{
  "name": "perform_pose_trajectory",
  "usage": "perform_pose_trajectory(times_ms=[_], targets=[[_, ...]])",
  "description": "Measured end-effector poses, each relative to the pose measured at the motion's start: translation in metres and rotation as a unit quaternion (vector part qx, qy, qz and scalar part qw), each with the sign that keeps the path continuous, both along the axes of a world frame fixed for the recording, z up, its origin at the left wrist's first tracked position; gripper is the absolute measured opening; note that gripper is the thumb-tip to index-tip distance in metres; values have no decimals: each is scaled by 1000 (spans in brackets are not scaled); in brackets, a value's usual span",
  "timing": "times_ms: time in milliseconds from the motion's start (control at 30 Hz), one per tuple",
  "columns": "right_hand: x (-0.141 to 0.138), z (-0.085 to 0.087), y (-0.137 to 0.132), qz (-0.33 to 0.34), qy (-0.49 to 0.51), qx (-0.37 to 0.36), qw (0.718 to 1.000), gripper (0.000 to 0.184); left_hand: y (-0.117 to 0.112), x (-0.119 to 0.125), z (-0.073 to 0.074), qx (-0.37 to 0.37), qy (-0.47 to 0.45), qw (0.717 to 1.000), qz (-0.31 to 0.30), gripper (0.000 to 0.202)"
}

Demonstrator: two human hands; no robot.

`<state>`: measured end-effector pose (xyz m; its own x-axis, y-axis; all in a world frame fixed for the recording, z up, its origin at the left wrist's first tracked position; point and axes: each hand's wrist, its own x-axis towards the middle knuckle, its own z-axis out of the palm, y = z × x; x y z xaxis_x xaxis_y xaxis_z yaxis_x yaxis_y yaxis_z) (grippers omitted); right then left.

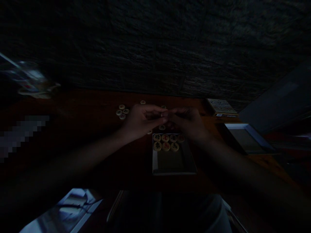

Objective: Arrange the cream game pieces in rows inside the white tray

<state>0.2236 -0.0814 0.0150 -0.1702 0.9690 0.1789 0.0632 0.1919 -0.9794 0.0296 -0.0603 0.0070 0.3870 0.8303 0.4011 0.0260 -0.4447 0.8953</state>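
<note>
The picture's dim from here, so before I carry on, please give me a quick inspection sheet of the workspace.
surface: dark wooden table, poorly lit.
job's things: seven round game pieces with painted characters sit in a shallow white-edged tray; loose pieces lie on the table beyond it.
clutter: a flat box and a pale-framed lid to the right; blurred items at far left.
hands: left hand and right hand meet at the fingertips above the tray; anything held is hidden.
cables: nothing seen.
surroundings: dark textured wall behind the table.
</note>
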Motion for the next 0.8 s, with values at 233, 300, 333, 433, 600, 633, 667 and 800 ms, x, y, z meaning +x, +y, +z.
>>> perform_pose_trajectory(times_ms=[233,300,333,433,600,633,667,800], targets=[[1,2,1,15,8,23,1000,32,-2,-1,7,-106,-66,992,1,34],[3,1,2,21,8,29,999,32,-2,-1,8,-124,-76,989,9,33],[3,0,3,26,9,32,999,33,-2,-1,8,-129,-80,988,10,32],[5,-1,3,37,14,38,998,35,-3,0,8,-128,-91,987,9,30],[2,1,1,25,31,32,999,31,-4,1,8,-101,-66,993,18,31],[2,1,1,17,31,27,999,32,-4,1,8,-93,-59,994,15,32],[1,2,0,8,30,22,999,33,-4,1,7,-83,-54,995,10,33],[0,3,-1,-8,28,13,1000,34,-3,1,2,-38,-40,998,-6,39]])
